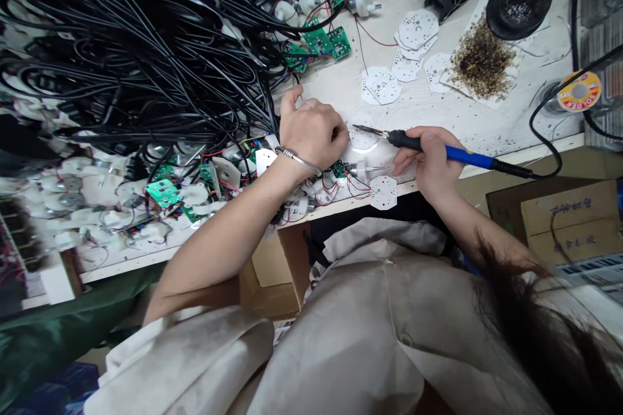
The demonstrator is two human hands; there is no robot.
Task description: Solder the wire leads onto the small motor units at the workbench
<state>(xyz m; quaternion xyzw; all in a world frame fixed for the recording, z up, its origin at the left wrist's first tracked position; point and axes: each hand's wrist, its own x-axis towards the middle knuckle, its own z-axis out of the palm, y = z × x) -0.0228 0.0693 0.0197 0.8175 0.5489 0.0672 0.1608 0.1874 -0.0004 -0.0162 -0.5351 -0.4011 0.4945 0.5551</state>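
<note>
Bench: my white-painted wooden workbench — flecked with dark specks.
Far left: a heaped tangle of black cables.
Far middle: wired green circuit boards.
Far right: white octagonal boards, brown crumbs on a white sheet — and my solder spool.
Near left: white plastic fittings.

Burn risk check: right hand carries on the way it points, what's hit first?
Soldering iron in the right hand leads, tip over a white octagonal board. Next in line, probably the fingers of the left hand; depth unclear, the tip may meet the board first.
</note>
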